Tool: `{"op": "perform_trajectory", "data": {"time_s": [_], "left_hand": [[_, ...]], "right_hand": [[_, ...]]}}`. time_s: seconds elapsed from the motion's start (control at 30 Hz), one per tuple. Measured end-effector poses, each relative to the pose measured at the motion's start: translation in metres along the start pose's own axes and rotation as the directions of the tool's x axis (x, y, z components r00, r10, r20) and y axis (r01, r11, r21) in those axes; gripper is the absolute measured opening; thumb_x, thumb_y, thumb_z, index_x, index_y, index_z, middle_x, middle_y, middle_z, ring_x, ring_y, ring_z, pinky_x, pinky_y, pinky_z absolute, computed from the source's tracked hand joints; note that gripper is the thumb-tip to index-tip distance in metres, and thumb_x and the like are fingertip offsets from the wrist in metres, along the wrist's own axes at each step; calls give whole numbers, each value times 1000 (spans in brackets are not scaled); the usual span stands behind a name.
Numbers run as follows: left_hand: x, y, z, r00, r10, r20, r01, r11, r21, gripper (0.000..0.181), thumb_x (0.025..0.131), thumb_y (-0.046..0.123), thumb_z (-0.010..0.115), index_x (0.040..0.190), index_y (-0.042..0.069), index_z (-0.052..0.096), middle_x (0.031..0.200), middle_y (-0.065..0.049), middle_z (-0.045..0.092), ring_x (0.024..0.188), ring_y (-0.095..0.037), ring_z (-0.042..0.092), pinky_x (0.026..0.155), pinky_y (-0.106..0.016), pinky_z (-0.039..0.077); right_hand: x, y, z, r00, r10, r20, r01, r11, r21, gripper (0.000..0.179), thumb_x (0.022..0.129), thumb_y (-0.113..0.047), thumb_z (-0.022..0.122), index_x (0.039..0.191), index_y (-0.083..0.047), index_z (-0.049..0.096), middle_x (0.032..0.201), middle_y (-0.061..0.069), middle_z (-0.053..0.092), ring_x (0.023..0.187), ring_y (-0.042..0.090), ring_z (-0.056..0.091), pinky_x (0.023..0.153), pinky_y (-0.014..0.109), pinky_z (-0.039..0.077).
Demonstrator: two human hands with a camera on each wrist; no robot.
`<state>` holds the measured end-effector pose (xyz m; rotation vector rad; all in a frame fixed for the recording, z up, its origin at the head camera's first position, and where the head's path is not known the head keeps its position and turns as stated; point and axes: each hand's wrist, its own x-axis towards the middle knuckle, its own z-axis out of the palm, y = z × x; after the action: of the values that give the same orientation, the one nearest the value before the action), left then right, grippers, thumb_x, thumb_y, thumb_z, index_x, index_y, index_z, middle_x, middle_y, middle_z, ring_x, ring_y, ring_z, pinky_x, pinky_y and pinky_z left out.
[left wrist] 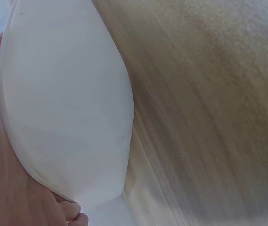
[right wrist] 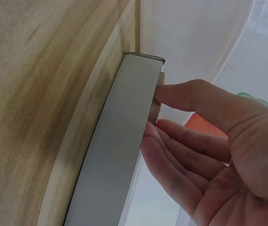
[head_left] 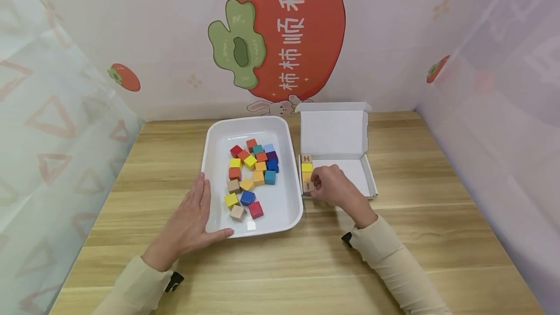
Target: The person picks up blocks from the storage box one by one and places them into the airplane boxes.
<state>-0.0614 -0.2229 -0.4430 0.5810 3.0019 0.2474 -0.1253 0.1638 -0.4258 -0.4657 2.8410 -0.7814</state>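
My left hand (head_left: 188, 220) rests against the near left corner of a white tray (head_left: 296, 198), its fingers straight along the side and the thumb on the front rim. Several coloured and plain wooden cubes lie in that tray, among them a red cube (head_left: 255, 210) and a blue cube (head_left: 247, 198). With my right hand (head_left: 336, 187) I pinch a wooden block (head_left: 308, 187) with a dark mark, at the near left corner of an opened white box (head_left: 371, 179). Beyond it, along the box's left wall, sit a yellow block (head_left: 306, 167) and a block marked H (head_left: 306, 158).
The box's raised lid (head_left: 333, 131) stands at the back, close to the wall with the persimmon picture (head_left: 302, 23). The tray stands right beside the box's left side. Both rest on a wood-grain table (head_left: 280, 271) between two side walls.
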Motion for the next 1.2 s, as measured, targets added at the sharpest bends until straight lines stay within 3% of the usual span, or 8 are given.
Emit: {"op": "perform_trajectory", "data": {"time_s": [0.37,0.6,0.87,1.2], "left_hand": [[2,0,2,1000,-7,11,7,1000,-1,132,83,86,57,168,-3,9,179,-21,-1,165,-44,7,127,-62,30],[3,0,2,1000,-5,16,5,1000,-5,133,82,86,58,168,-2,9,179,-20,-2,165,-44,7,127,-62,29],[4,0,2,1000,3,-2,-3,1000,-6,132,82,86,57,167,-3,10,178,-21,1,165,-44,8,126,-62,31],[1,0,1,1000,-4,-10,4,1000,-10,131,82,86,58,167,-4,13,178,-21,2,165,-45,10,126,-62,30]], "right_hand": [[0,7,-2,1000,-28,-6,29,999,25,27,83,-19,92,95,-1,76,89,8,78,79,14,70,75,33,63],[0,1,-11,1000,-30,4,30,999,15,32,86,-18,89,107,3,76,98,12,78,87,20,71,81,38,64],[1,-21,-26,985,-172,-20,173,983,66,33,86,-10,88,115,-1,76,110,16,79,99,30,76,90,45,66],[9,-60,-15,940,-289,182,280,957,72,42,88,-15,87,126,-3,74,120,15,78,108,30,75,94,42,65]]}}
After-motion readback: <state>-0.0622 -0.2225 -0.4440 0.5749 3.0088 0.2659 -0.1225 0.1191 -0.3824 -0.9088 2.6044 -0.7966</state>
